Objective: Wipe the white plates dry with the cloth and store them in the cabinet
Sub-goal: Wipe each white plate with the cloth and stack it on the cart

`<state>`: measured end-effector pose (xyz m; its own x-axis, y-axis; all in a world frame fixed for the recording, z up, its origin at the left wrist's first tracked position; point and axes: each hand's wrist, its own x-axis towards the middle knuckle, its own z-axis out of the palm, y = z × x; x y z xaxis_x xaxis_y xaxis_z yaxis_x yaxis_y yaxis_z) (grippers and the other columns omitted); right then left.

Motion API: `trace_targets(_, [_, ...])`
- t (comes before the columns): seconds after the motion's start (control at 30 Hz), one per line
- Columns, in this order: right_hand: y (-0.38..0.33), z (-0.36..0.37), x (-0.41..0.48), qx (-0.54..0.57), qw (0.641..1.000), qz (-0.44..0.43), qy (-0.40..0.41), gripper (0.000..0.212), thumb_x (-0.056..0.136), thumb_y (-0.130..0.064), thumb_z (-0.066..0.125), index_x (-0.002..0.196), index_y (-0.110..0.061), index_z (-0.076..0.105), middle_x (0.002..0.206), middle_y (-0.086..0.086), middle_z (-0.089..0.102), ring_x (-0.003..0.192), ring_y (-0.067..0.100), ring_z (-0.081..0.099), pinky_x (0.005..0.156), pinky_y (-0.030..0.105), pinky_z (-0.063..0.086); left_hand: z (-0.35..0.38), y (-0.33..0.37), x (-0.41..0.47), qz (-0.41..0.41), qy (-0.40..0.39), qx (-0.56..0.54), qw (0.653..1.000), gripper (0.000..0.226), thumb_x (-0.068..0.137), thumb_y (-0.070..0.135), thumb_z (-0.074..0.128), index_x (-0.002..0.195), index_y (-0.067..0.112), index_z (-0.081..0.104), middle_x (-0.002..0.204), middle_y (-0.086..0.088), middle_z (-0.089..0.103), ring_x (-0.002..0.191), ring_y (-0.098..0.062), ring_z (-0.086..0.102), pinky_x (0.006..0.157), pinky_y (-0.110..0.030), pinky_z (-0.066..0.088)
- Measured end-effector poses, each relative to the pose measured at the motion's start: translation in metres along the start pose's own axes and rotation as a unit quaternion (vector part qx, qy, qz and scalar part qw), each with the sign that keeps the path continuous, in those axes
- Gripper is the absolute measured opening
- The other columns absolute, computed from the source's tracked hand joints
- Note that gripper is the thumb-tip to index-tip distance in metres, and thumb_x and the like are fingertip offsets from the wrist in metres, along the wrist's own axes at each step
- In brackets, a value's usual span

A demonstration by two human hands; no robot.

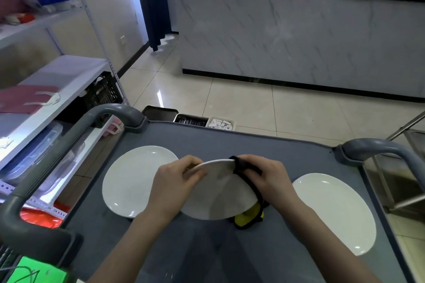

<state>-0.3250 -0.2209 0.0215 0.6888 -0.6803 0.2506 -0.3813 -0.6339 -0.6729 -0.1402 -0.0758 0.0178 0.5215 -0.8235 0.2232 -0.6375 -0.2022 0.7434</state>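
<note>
A white plate [218, 193] is held tilted above the grey cart top [264, 145], its underside facing me. My left hand [174, 184] grips its left rim. My right hand [271, 179] presses a black and yellow cloth [249, 215] against its right rim; the cloth hangs down behind the plate. Two more white plates lie flat on the cart: one at the left [133, 179], one at the right [335, 211]. No cabinet is recognisable in view.
Grey cart handles rise at the left [69, 142] and right [377, 147]. A white shelf rack [46, 99] with boxes and a black crate [103, 92] stands to the left. Metal trays [190, 119] sit beyond the cart. A marble counter [299, 41] stands across the tiled floor.
</note>
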Motion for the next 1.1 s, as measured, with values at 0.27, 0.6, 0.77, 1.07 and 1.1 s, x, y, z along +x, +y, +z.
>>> trace_targets(0.27, [0.013, -0.017, -0.001, 0.141, 0.986, 0.087, 0.01, 0.043, 0.084, 0.0, 0.067, 0.091, -0.042, 0.067, 0.089, -0.026, 0.07, 0.09, -0.007, 0.063, 0.081, 0.018, 0.05, 0.001, -0.015, 0.003, -0.031, 0.0, -0.049, 0.998, 0.017, 0.09, 0.02, 0.069, 0.088, 0.037, 0.068, 0.074, 0.011, 0.067, 0.072, -0.012, 0.059, 0.066, -0.02, 0.044])
trace_targets(0.6, [-0.016, 0.005, 0.009, -0.094, 0.994, -0.033, -0.05, 0.025, 0.087, -0.015, 0.06, 0.102, -0.032, 0.069, 0.098, -0.017, 0.071, 0.091, 0.012, 0.065, 0.074, 0.034, 0.05, 0.01, 0.024, 0.009, 0.143, 0.011, 0.208, 0.968, 0.021, 0.072, 0.017, 0.084, 0.087, 0.028, 0.073, 0.063, 0.005, 0.064, 0.058, -0.022, 0.061, 0.043, -0.033, 0.046])
trace_targets(0.77, [0.005, -0.003, 0.0, 0.06, 0.998, 0.02, 0.029, 0.03, 0.084, -0.002, 0.066, 0.1, -0.026, 0.073, 0.092, -0.028, 0.069, 0.09, 0.0, 0.066, 0.078, 0.022, 0.05, -0.002, -0.008, 0.006, 0.013, -0.01, 0.049, 0.999, 0.017, 0.085, 0.023, 0.074, 0.089, 0.037, 0.065, 0.077, 0.012, 0.069, 0.073, -0.012, 0.063, 0.068, -0.031, 0.048])
trace_targets(1.07, [0.005, -0.019, 0.003, 0.068, 0.996, 0.059, 0.0, 0.03, 0.083, -0.003, 0.068, 0.094, -0.03, 0.072, 0.085, -0.02, 0.07, 0.084, 0.001, 0.065, 0.077, 0.026, 0.051, -0.011, -0.012, 0.012, 0.03, -0.007, 0.038, 0.999, 0.011, 0.089, 0.012, 0.068, 0.093, 0.022, 0.071, 0.077, 0.01, 0.068, 0.073, -0.015, 0.061, 0.071, -0.032, 0.049])
trace_targets(1.1, [0.002, -0.017, 0.004, 0.036, 0.999, 0.041, -0.005, 0.026, 0.084, -0.006, 0.067, 0.097, -0.027, 0.072, 0.087, -0.018, 0.071, 0.085, 0.005, 0.066, 0.077, 0.029, 0.052, -0.011, -0.007, 0.013, 0.072, -0.011, 0.068, 0.995, 0.012, 0.088, 0.009, 0.069, 0.093, 0.02, 0.071, 0.077, 0.008, 0.068, 0.072, -0.018, 0.06, 0.068, -0.032, 0.048])
